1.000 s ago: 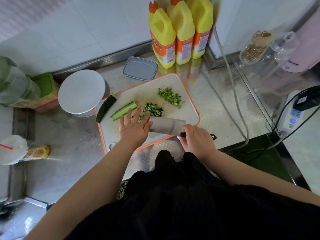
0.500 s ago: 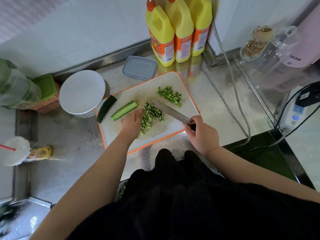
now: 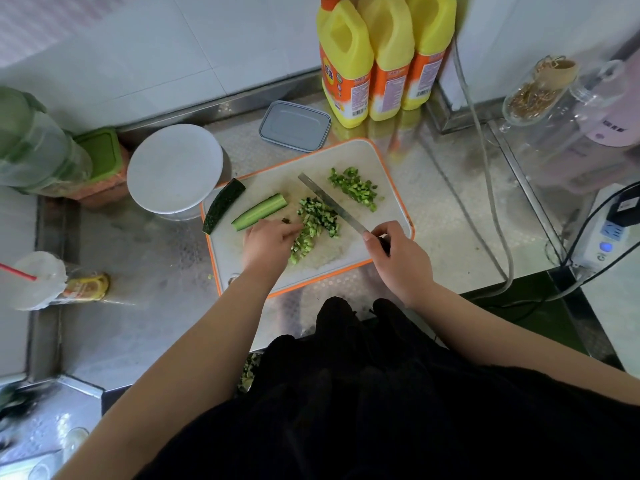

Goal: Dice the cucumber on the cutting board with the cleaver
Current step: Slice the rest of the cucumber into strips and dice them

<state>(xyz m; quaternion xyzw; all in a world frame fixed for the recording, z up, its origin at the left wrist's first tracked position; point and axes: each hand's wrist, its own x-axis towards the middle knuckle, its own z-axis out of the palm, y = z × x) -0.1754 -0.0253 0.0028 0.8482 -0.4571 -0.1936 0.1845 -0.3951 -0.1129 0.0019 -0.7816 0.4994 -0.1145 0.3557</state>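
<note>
- A clear cup with a red straw (image 3: 36,280) lies at the far left of the steel counter (image 3: 145,289).
- A round white lid (image 3: 175,168) sits just beside the upper left corner of the cutting board (image 3: 388,174), which is white with an orange rim.
- A dark cucumber piece (image 3: 223,206) lies across the board's left edge; a split cucumber length (image 3: 259,211) lies near it, cut face up.
- The left hand (image 3: 268,242) rests on the board, fingers curled together, fingertips touching the near heap of diced cucumber (image 3: 313,225).
- The cleaver (image 3: 330,202) stands on edge, slanting across the board between that heap and a second heap of dice (image 3: 355,188) farther right.
- The right hand (image 3: 398,254) grips the cleaver's handle, fingers wrapped around it, at the board's lower right corner.
- A grey container lid (image 3: 294,126) and three yellow bottles (image 3: 381,53) stand behind the board.
- A power strip (image 3: 604,240) lies at the far right.
</note>
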